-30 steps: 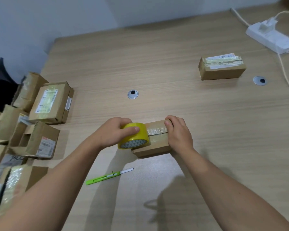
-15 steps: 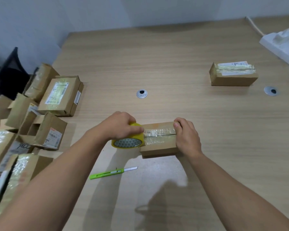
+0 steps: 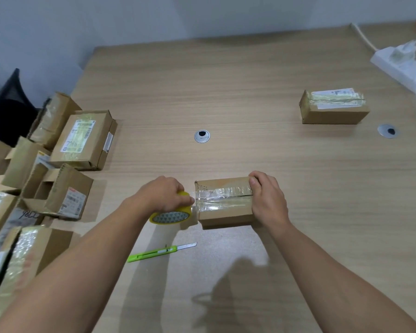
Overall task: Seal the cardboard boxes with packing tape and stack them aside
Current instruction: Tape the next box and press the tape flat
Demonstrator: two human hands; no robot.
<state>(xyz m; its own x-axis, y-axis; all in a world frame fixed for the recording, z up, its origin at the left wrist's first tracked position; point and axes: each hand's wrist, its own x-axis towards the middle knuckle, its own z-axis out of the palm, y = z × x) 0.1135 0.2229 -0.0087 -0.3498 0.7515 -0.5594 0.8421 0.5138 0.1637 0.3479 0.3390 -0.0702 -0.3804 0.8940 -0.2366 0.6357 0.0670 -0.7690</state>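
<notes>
A small cardboard box (image 3: 222,212) lies on the wooden table (image 3: 226,80) in front of me. A strip of clear tape (image 3: 223,199) runs along its top seam. My right hand (image 3: 268,200) presses down on the box's right end, over the tape. My left hand (image 3: 163,197) grips a yellow roll of packing tape (image 3: 171,216) just off the box's left end, with the tape stretched from roll to box. A sealed box (image 3: 334,106) stands alone at the far right.
Several cardboard boxes (image 3: 82,140), some with flaps up, crowd the table's left edge. A green utility knife (image 3: 161,252) lies near me with its blade out. Two round cable grommets (image 3: 202,136) sit in the tabletop. A white power strip (image 3: 404,66) lies far right.
My left hand has pulled the tape roll leftward along the box top and past its left end, laying tape over the seam. My right hand has stayed on the right end.
</notes>
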